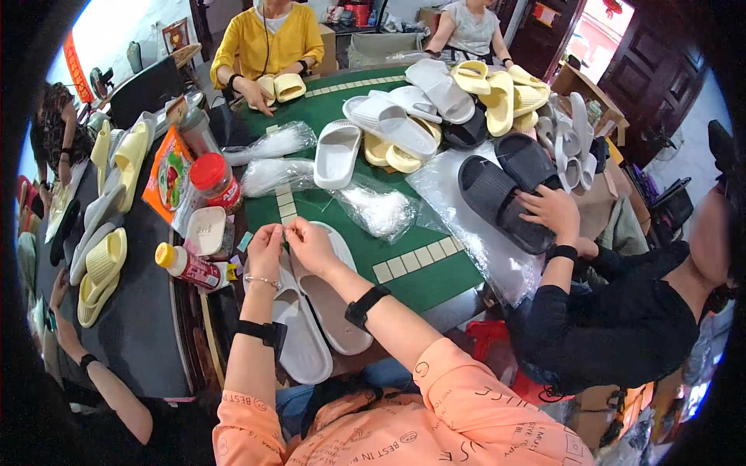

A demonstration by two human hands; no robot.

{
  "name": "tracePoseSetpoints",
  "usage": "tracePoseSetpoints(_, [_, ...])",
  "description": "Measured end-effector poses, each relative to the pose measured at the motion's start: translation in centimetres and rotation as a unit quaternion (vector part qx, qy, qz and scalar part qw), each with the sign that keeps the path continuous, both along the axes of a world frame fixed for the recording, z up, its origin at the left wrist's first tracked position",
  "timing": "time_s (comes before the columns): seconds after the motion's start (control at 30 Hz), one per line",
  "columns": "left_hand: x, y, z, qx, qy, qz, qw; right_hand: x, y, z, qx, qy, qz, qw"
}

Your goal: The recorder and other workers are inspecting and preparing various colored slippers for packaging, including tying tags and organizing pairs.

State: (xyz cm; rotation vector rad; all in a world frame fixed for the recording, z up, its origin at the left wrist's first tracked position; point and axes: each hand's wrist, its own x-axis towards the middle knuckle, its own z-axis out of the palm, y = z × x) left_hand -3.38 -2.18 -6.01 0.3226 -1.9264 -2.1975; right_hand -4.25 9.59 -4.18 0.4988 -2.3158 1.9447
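A pair of light grey slippers lies side by side on the near table edge in front of me, the left slipper (301, 346) nearer than the right slipper (340, 314). My left hand (264, 248) and my right hand (311, 247) meet above their far ends, fingertips close together. Both hands are closed in a pinch; anything between the fingers is too small to make out. Just beyond them, clear bags of thin white plastic strands (381, 211) rest on the green tabletop (326, 213).
To my left stand a white bottle with a yellow cap (183, 262), a red-lidded jar (215, 182) and a white tub (207, 231). Grey and yellow slippers (396, 128) pile up at the far right. A co-worker's hand (553, 213) touches black slippers (522, 221); other people sit around.
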Motion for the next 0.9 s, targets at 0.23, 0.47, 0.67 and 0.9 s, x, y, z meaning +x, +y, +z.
tracePoseSetpoints(0.23, [0.3,0.0,0.2,0.034,-0.011,-0.011,0.999,-0.1,0.1,-0.3,-0.013,-0.013,-0.002,1.0])
tracePoseSetpoints(0.47, [0.6,0.4,0.7,0.048,-0.033,0.0,0.998,-0.4,0.1,-1.1,-0.02,0.002,-0.016,1.0])
tracePoseSetpoints(0.67, [0.6,0.3,1.0,0.039,-0.041,0.006,0.998,-0.2,0.2,-0.5,0.008,-0.021,-0.017,1.0])
tracePoseSetpoints(0.9, [0.5,0.1,0.6,0.05,-0.05,-0.009,0.997,-0.4,0.1,-1.2,-0.026,-0.011,-0.031,0.999])
